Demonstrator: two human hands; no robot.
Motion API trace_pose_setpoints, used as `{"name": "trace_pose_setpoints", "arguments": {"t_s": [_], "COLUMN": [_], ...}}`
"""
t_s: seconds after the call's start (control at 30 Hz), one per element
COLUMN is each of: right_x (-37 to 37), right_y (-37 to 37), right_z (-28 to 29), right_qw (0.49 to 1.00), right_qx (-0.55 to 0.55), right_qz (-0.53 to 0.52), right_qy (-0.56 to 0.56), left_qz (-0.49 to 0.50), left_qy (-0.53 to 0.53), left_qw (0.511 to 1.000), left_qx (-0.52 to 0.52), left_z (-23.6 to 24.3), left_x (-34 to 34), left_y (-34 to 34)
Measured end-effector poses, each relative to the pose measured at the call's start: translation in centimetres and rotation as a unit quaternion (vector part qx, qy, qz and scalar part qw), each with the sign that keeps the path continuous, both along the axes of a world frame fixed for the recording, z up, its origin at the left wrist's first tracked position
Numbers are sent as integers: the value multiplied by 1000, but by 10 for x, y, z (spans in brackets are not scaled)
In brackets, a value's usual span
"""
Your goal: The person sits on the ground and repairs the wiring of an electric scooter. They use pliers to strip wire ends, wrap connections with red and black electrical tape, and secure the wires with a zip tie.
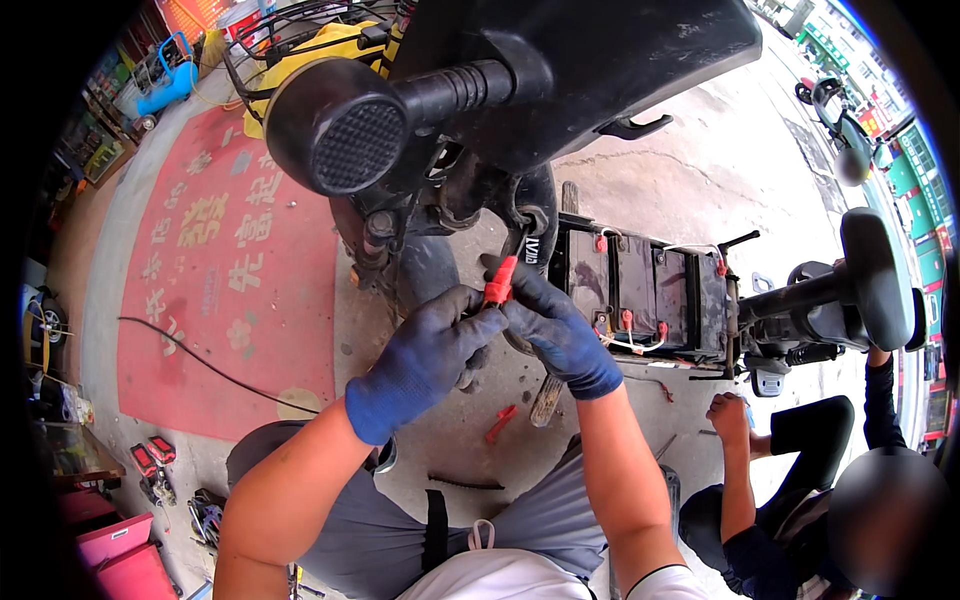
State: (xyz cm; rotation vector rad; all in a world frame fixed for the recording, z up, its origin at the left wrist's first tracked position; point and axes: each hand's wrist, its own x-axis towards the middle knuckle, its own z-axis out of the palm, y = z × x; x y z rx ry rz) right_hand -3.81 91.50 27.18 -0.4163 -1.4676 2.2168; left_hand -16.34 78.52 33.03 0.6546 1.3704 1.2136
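My left hand (pixel 425 360), in a blue and dark glove, pinches the lower end of a red-covered piece (pixel 500 283), which looks like a connector or wrapped cable end. My gloved right hand (pixel 550 340) grips the same piece from the right, fingers curled round it. Both hands are just below the black scooter front (pixel 460 120), by a dark part (pixel 520 243) above the red piece. Right of them an open battery bay holds several dark batteries (pixel 630 290) with red terminal caps and white wires. A loose red piece (pixel 500 425) lies on the concrete below my hands.
A co-worker's hand (pixel 728 415) is at lower right, near another scooter part with a seat (pixel 865 275). A red mat (pixel 200 300) with a black cable lies left. Tools (pixel 155 470) and red boxes (pixel 115 555) sit lower left, a blue compressor (pixel 165 85) upper left.
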Motion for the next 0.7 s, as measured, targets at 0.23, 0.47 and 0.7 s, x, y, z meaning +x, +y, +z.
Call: {"name": "trace_pose_setpoints", "arguments": {"t_s": [0.23, 0.47, 0.7], "right_x": [13, 24, 48], "right_y": [7, -28, -37], "right_z": [-14, 1, 25], "right_qw": [993, 959, 955], "right_qx": [58, 212, 210], "right_qz": [30, -95, -70], "right_qy": [-94, -164, -199], "left_qz": [2, 12, 36], "left_qy": [20, 1, -18], "left_qw": [999, 1000, 999], "left_qx": [-45, 0, -31], "left_z": [8, 1, 4], "left_x": [2, -4, -2], "left_y": [4, -2, -2]}}
